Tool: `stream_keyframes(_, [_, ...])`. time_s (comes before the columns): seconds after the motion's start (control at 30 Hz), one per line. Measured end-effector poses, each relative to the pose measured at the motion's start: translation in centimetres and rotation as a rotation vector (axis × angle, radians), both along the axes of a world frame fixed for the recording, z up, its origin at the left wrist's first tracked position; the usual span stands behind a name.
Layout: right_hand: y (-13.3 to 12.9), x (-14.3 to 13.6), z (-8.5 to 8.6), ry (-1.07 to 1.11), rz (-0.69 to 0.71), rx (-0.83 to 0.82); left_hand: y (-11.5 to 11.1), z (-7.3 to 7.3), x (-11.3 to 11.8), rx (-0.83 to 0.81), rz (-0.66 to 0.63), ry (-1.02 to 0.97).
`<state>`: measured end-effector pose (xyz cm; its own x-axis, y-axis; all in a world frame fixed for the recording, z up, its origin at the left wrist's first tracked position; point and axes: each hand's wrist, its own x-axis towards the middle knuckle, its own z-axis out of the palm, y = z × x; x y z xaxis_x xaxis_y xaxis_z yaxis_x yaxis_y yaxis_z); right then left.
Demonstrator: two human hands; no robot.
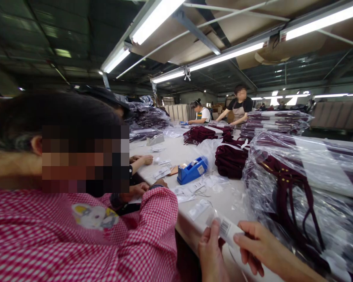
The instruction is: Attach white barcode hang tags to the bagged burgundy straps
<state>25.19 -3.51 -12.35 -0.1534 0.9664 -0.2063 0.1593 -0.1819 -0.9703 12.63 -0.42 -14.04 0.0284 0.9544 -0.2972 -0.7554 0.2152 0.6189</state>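
Both hands are on one small white barcode label (227, 230) right at the near edge of the long white table (223, 199), just this side of the blue tape dispenser (192, 170). The left hand (211, 250) has its thumb pressed up against the label's left end, and the right hand (257, 246) has fingers curled round its right end, so both are closed on it and it hangs just above the table edge, attached to nothing yet. Between the dispenser and the hands lie loose labels and small clear sleeves (198, 209), scattered and unsorted, so I judge plenty of tagging remains. To the right of the dispenser rises a heap of bagged maroon garments (306, 188) in clear plastic, already packed by the look of it. Behind the dispenser sit unbagged maroon pieces (231, 160), still waiting their turn. Left of the dispenser, very close to the camera, a co-worker in a red checked top (85, 239) leans over the table with their own hands down on it. Far beyond the dispenser, two more people (220, 109) work at the far end.
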Motion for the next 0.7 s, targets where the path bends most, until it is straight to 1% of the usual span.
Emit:
stream_keyframes(0.17, [-0.2, 0.1, 1.4, 0.037, 0.024, -0.028, 0.6, 0.8, -1.0, -0.002, -0.011, -0.097])
stream_keyframes(0.27, [-0.3, 0.1, 1.6, 0.045, 0.035, -0.057, 1.0, 1.3, -1.3, -0.002, -0.032, -0.056])
stream_keyframes(0.37, [-0.2, -0.2, 1.2, 0.069, -0.001, -0.041, 1.2, 1.6, -1.0, -0.022, -0.037, -0.005])
stream_keyframes(0.5, [0.0, -0.7, 0.6, 0.056, -0.036, 0.000, 0.5, 1.6, 0.0, -0.017, -0.065, 0.002])
stream_keyframes(0.6, [0.2, -0.9, 0.8, 0.078, -0.069, -0.002, -0.2, 1.3, 0.6, 0.011, -0.118, 0.008])
stream_keyframes(0.7, [0.3, -1.1, 1.3, 0.178, -0.078, -0.005, -0.5, 1.1, 0.9, 0.035, -0.159, 0.016])
